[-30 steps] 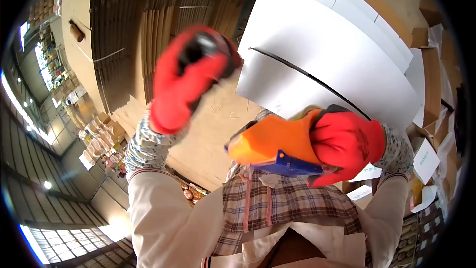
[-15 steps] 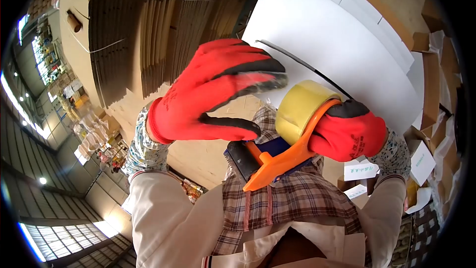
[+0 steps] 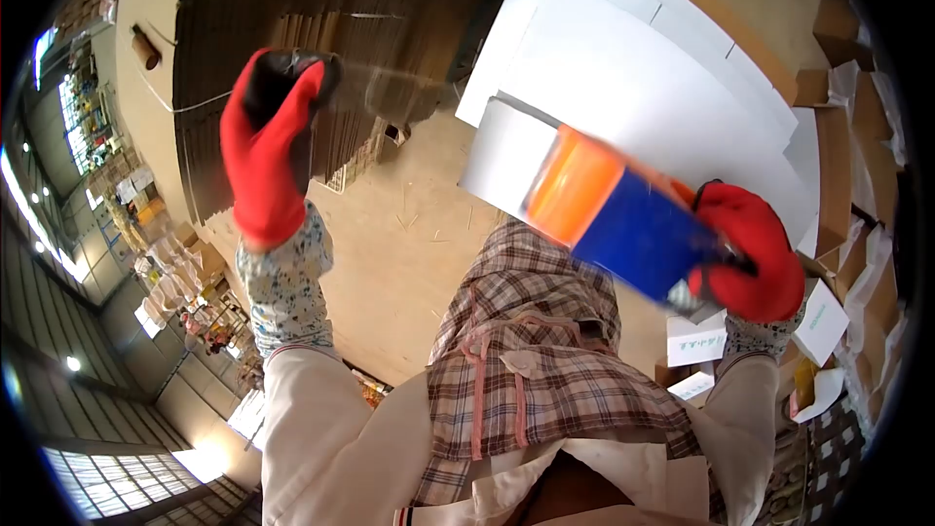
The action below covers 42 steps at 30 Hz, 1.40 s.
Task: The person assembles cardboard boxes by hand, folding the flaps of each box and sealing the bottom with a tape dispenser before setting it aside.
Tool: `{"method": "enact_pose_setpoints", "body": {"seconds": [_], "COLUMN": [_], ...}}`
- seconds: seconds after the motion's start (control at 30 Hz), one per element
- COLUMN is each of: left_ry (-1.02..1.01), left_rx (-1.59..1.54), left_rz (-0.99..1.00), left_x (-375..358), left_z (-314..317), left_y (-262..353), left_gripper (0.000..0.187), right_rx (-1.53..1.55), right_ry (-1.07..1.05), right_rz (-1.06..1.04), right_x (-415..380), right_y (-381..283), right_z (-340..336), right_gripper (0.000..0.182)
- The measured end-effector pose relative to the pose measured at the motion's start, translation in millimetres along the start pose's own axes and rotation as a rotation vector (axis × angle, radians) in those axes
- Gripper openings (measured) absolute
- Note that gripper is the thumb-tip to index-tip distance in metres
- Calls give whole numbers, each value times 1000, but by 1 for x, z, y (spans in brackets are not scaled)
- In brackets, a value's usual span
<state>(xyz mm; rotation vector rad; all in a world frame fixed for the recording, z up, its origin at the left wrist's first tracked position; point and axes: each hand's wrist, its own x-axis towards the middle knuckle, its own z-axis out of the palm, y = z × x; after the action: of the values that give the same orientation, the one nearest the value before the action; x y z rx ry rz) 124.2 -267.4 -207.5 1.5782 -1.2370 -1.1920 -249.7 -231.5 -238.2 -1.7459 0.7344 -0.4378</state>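
Note:
My left hand (image 3: 278,141), in a red glove with black fingertips, is raised at the left with its fingers pinched. Beside it a blurred, clear strip of film or tape (image 3: 399,93) stretches to the right. My right hand (image 3: 750,253), also gloved in red, is closed around the handle end of an orange and blue tape dispenser (image 3: 633,219). The dispenser is tilted, its orange end over a white sheet or flap (image 3: 511,151). Larger white sheets (image 3: 623,68) lie stacked behind it. The yellow tape roll is hidden from view.
Stacked brown cardboard (image 3: 224,39) stands at the upper left. Open brown boxes (image 3: 838,166) and small white boxes (image 3: 823,321) are on the right. Bare floor (image 3: 390,292) shows between my arms, below the cardboard.
My left hand has moved left, away from the dispenser, and its fingers have closed. The dispenser has turned over in my right hand, so its blue side shows. A smaller white flap has appeared.

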Motion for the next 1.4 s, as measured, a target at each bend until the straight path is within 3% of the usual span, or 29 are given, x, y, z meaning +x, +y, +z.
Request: {"method": "enact_pose_setpoints", "body": {"seconds": [0.07,0.13,0.17,0.23,0.3,0.33,0.37,0.43,0.5,0.53,0.57,0.63,0.7,0.73,0.77,0.8,0.87,0.9,0.97,1.07,1.1,1.13,1.17,1.2,1.23,1.3,1.33,1.37,1.4], "left_ry": [-46,69,-9,117,-42,-294,-236,-254,-85,30,23,-212,-157,-136,-162,-189,-214,-173,-207,-195,-189,-232,-239,-241,-241,-306,-306,-211,-236], "left_rx": [248,265,420,653,731,772,996,812,1272,923,624,159,239,367,224,302,458,467,423,371,320,331,340,360,375,379,351,283,266], "left_rz": [-91,48,47,391,219,97,182,-215,-46,-60,-261,-28,-181,-50,-151,-41,188,-13,-101,-106,-130,-103,-101,-105,-101,-38,51,-34,19], "left_x": [6,10,20,33,38,37,12,5,-3,4,6,-10,-4,3,5,7,9,6,0,0,1,5,1,1,4,4,20,26,28], "left_z": [-3,8,8,28,53,64,85,79,60,52,52,79,102,104,106,101,90,97,103,108,109,105,104,103,105,87,87,91,88], "left_y": [-28,-75,-90,-135,-171,-216,-265,-272,-234,-225,-189,-140,-161,-169,-162,-176,-205,-188,-159,-159,-159,-166,-163,-159,-154,-188,-208,-226,-225], "left_gripper": [10,14,20,17,18,27,37,48,49,46,42,42,45,46,45,43,39,42,45,49,50,52,52,52,53,49,45,42,47], "right_rx": [-128,-300,-270,-256,70,228,207,331,258,217,183,155,125,160,195,90,116,84,-65,-267,-170,-196,-865,-858,-578,-832,-587,-313,-339], "right_ry": [106,214,235,254,218,214,223,207,236,189,153,127,59,15,-20,87,-120,-58,-51,147,83,171,182,131,352,41,449,829,904], "right_rz": [3,-8,87,184,466,508,512,564,508,528,550,501,554,567,581,477,637,591,932,932,1102,1010,338,542,990,1003,1088,1115,1140], "right_x": [0,4,10,22,34,35,36,36,28,30,34,40,44,36,21,-14,-95,-154,-248,-286,-262,-239,-247,-232,-203,-207,-209,-211,-195], "right_y": [7,14,9,-2,-8,-1,-6,-19,-7,-8,-8,0,-1,-8,-11,4,-9,10,3,6,27,57,104,85,98,113,127,135,113], "right_z": [15,36,40,45,45,48,46,40,45,44,45,49,47,44,35,35,-8,-18,-50,-49,-39,-17,0,-1,25,59,68,74,70], "right_gripper": [34,37,33,29,26,28,28,29,33,35,37,44,46,48,50,54,50,48,46,45,44,42,37,40,36,35,35,34,35]}}
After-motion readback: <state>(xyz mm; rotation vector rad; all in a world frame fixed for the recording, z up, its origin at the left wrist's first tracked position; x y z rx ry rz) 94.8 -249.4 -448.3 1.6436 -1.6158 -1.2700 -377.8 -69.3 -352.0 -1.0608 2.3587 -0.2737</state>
